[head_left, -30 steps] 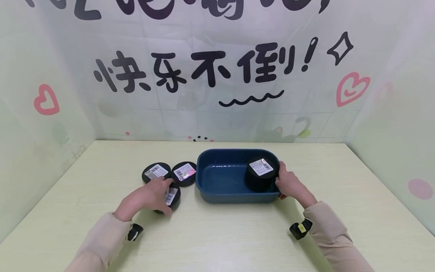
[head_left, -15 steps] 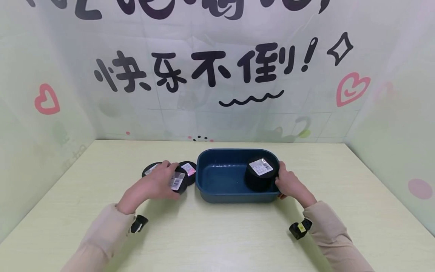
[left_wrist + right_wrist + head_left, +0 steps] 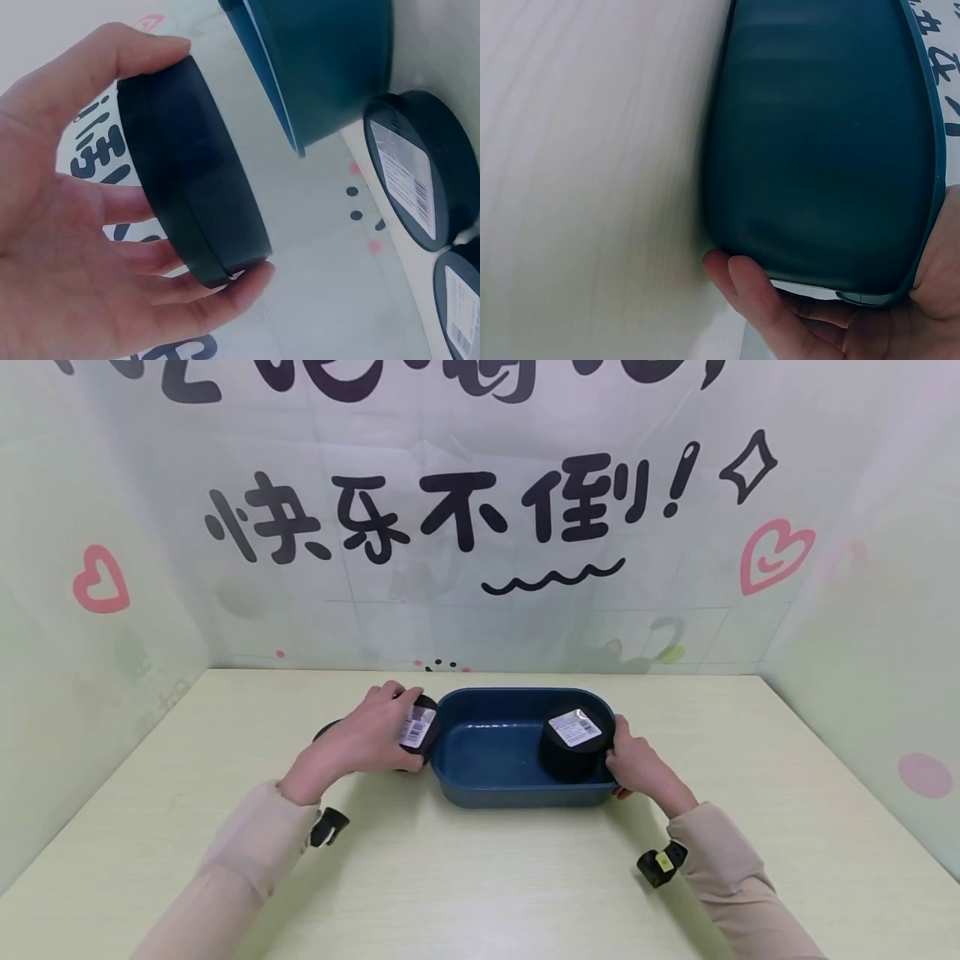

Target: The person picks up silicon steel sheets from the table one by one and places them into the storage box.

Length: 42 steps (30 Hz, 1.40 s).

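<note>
My left hand (image 3: 367, 739) grips a flat round black tin (image 3: 417, 731) with a white barcode label, lifted above the table just left of the dark blue oval tub (image 3: 487, 777). From the left wrist view, thumb and fingers (image 3: 112, 52) clasp the tin (image 3: 195, 180) by its edge, with the tub (image 3: 322, 67) beyond it. A stack of black tins (image 3: 572, 745) with a label on top stands in the tub's right end. My right hand (image 3: 633, 764) holds the tub's right wall; its fingers (image 3: 757, 292) curl under the tub's rim (image 3: 870, 298).
Two more labelled black tins (image 3: 420, 180) lie on the table left of the tub, mostly hidden behind my left hand in the head view. Pale green walls with black lettering enclose the wooden table (image 3: 480, 877) on three sides.
My left hand picked up a black tin from the table and carried it up and right, to the tub's left end. The right hand stayed on the tub.
</note>
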Each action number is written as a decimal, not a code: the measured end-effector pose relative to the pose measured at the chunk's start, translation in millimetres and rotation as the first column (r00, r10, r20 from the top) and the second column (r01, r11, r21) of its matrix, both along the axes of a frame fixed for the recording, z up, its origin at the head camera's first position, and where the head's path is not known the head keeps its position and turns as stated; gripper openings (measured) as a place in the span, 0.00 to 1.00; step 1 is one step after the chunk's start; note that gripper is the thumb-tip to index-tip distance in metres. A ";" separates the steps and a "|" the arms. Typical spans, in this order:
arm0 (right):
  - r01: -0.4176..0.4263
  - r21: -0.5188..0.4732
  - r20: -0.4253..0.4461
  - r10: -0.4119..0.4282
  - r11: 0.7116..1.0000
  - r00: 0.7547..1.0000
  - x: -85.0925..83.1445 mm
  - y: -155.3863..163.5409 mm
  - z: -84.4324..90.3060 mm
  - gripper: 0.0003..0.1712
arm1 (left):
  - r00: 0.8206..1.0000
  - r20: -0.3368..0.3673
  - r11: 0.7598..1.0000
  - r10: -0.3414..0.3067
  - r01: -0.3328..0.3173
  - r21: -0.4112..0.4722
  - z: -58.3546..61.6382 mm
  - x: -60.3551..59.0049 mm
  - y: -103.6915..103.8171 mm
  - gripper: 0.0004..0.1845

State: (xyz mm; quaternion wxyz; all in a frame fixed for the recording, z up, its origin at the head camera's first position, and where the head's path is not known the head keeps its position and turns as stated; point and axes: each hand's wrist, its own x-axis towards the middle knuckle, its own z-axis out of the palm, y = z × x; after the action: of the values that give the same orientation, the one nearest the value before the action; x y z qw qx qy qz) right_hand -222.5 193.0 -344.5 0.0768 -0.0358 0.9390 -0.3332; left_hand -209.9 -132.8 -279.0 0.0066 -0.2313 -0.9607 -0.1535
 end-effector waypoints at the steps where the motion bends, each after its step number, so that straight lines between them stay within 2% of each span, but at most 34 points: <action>1: -0.001 -0.001 0.001 0.001 1.000 1.000 0.0 -0.1 0.3 0.23 | 1.000 0.000 1.000 -0.004 0.004 0.005 1.3 -0.8 2.2 0.41; 6: -0.001 0.005 0.004 0.001 1.000 1.000 -0.1 -0.4 1.2 0.23 | 1.000 0.022 0.999 -0.018 0.017 0.028 5.0 -4.9 13.2 0.43; 15: 0.004 0.002 0.003 -0.004 1.000 1.000 -0.7 0.9 1.7 0.22 | 0.998 0.036 0.998 -0.057 0.055 0.041 1.6 -13.8 35.3 0.46; 26: 0.004 -0.004 0.017 -0.004 1.000 1.000 0.5 0.6 2.4 0.23 | 0.997 0.002 0.997 -0.080 0.080 0.010 -13.5 -21.2 58.0 0.44; 34: 0.014 0.000 0.015 -0.014 1.000 1.000 -0.8 -0.3 1.0 0.23 | 0.998 0.023 0.998 -0.062 0.062 -0.015 -23.6 -25.9 67.2 0.46; 42: 0.025 0.008 0.024 -0.025 1.000 0.999 -1.2 -1.3 0.3 0.24 | 0.997 0.033 0.996 -0.070 0.072 -0.044 -32.7 -29.7 69.6 0.46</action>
State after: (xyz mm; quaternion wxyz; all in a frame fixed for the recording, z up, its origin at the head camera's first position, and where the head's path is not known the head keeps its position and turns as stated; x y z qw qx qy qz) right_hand -223.7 191.7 -344.2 0.0839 -0.0197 0.9396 -0.3312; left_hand -239.6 -63.2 -311.7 -0.0192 -0.2629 -0.9551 -0.1354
